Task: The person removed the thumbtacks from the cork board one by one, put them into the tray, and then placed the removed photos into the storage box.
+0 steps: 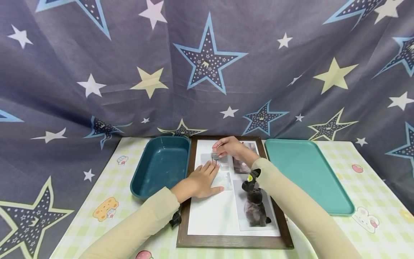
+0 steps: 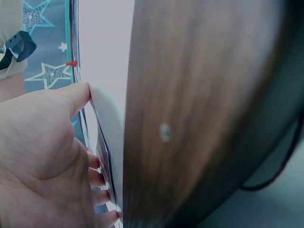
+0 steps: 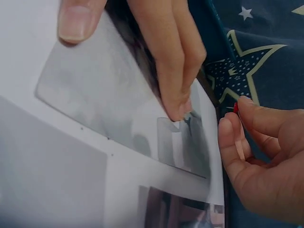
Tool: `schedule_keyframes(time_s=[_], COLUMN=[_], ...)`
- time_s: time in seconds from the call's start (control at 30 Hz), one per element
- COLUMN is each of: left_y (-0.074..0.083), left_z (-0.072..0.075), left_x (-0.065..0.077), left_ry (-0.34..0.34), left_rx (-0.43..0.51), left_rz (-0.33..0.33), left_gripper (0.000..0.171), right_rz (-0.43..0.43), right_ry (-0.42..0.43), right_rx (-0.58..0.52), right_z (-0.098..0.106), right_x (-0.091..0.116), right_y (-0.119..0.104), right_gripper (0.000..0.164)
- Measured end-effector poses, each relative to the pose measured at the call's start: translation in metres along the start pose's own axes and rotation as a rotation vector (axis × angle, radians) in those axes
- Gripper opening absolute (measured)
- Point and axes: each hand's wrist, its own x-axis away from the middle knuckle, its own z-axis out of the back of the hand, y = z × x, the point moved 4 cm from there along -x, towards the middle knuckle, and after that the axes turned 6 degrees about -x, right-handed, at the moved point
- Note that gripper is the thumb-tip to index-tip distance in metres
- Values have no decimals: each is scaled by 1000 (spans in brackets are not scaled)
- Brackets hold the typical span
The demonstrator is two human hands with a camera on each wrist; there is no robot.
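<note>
A white board in a brown wooden frame point(image 1: 234, 241) lies on the table with photos on it. My left hand point(image 1: 203, 181) is spread flat on its upper left part and presses down a grey-toned photo point(image 3: 90, 80); part of that photo is hidden by the fingers. Just beyond those fingertips, my right hand point(image 1: 230, 146) is held above the board. Between its thumb and index finger it pinches a small red push pin point(image 3: 236, 108). A photo of a dark grey kitten point(image 1: 255, 210) lies at the lower right of the board, near my right forearm.
To the left of the frame stands a deep dark-blue tray point(image 1: 137, 180), and to the right lies a flat green tray point(image 1: 300, 169). Another red push pin point(image 2: 71, 63) sticks out of the board. A star-patterned curtain point(image 1: 207, 108) hangs behind the checked tablecloth point(image 1: 84, 230).
</note>
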Motion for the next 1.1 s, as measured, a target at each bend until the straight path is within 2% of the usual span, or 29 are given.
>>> schedule_keyframes(time_s=[0.23, 0.5, 0.73, 0.87, 1.1], left_y=[1, 2, 0, 0, -1], left_z=[0, 0, 0, -1, 0], left_x=[2, 4, 4, 3, 3], left_ry=[1, 0, 4, 1, 8], left_rx=[-1, -3, 2, 5, 8], left_rz=[3, 9, 14, 9, -9], left_gripper=[89, 89, 89, 89, 89], right_rz=[53, 101, 171, 208, 208], right_ry=[-18, -10, -9, -2, 19], right_rx=[15, 115, 167, 175, 192], right_z=[7, 21, 37, 48, 80], right_x=[14, 39, 51, 60, 76], right_y=[-8, -19, -21, -24, -31], right_gripper=[22, 24, 23, 27, 24])
